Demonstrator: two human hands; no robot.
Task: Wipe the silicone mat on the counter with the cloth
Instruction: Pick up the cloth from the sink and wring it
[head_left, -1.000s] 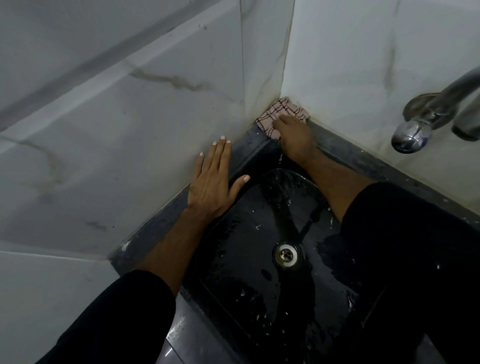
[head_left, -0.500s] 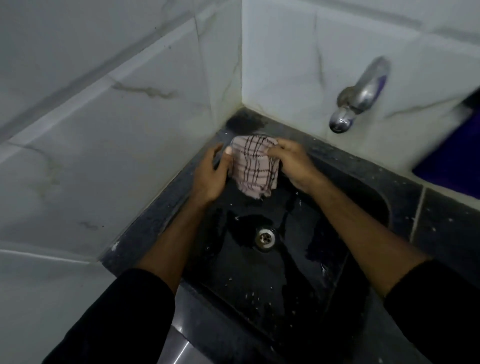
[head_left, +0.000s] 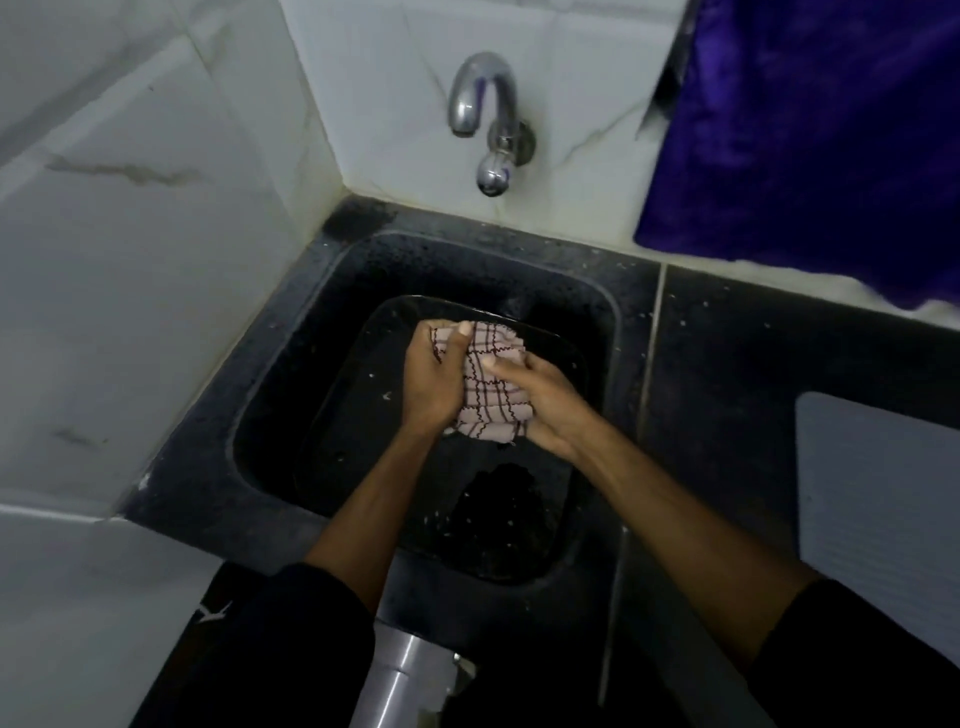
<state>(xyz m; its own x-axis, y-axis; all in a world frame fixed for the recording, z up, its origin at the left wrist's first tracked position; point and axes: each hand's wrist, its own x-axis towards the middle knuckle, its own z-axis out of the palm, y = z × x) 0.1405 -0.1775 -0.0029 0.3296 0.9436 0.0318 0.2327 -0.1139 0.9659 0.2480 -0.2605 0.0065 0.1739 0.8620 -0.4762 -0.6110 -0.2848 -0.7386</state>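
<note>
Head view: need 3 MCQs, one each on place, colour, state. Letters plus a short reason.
1. Where is the cloth?
A. over the sink
B. on the mat
C. on the tap

2. What colour is the sink?
A. white
B. black
C. steel

3. How is the cloth held?
A. left hand only
B. lying loose
C. gripped by both hands

Key: 1 A, it sits above the basin, while the silicone mat lies apart on the counter. 2 B, the basin is black. 3 C, left hand and right hand both curl round it.

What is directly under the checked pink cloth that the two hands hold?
Under the checked pink cloth, held by the left hand and right hand, lies the wet black sink basin. The drain is not visible.
</note>
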